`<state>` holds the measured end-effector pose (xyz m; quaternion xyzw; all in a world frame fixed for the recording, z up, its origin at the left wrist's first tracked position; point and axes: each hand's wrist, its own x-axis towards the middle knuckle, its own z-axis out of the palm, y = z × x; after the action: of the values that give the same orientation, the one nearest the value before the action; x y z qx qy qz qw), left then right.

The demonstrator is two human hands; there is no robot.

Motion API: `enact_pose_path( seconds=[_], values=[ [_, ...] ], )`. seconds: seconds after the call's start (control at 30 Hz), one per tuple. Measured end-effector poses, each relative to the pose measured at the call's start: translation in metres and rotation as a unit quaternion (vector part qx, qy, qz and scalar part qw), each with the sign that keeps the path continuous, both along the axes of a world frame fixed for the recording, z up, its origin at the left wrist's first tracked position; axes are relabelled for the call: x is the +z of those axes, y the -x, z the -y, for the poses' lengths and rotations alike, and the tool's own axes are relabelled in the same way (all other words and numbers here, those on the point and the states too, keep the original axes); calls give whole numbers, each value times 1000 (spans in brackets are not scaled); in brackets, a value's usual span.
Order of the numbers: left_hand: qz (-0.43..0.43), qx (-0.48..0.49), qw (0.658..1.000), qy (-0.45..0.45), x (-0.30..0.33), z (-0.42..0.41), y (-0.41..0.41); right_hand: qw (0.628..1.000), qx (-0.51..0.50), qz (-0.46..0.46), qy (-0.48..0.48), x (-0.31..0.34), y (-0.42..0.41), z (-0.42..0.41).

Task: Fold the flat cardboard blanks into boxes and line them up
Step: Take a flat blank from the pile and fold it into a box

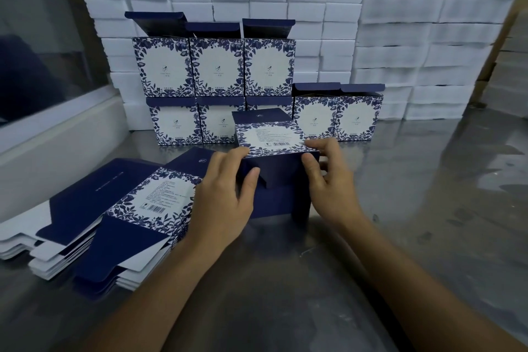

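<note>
On the steel table (pixel 371 237), before stacked white foam blocks (pixel 400 37), the left hand (pixel 225 197) and right hand (pixel 328 177) grip a half-folded box (pixel 274 168) beside the flat blanks (pixel 123 217), fingers curled on its flaps; it looks light, stiff and creasable, best held by its edges.

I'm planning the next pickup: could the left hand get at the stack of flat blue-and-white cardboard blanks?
Probably yes: the stack of flat blanks lies uncovered right beside the left hand, which would first have to release the half-folded box.
</note>
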<state>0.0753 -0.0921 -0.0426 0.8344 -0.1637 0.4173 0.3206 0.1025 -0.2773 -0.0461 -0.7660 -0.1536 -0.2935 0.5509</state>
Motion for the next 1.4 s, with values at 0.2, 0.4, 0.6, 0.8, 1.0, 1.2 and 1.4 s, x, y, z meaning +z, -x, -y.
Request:
enact_pose_path(
  seconds=[0.2,0.4,0.6,0.8,1.0,1.2,1.4],
  values=[
    [-69,-17,997,35,-12,-4,-4,998,42,-27,-32,-4,2,-2],
    [-116,-6,992,40,-19,-4,-9,996,57,-60,29,-11,2,-1],
    [-83,48,994,48,-19,-2,-9,998,-29,9,56,-10,3,-11],
    [-78,46,994,53,-19,-3,-10,1000,13,-5,28,-8,8,-11],
    [-38,-35,998,39,-14,-1,-2,997,-24,16,-68,-5,10,-11],
    [-31,-94,993,66,-13,-2,-3,993,-59,-4,-102,-3,6,-8],
    [27,-64,997,46,-11,-4,-10,991,-63,-45,-109,-5,4,-8]
  ],
)
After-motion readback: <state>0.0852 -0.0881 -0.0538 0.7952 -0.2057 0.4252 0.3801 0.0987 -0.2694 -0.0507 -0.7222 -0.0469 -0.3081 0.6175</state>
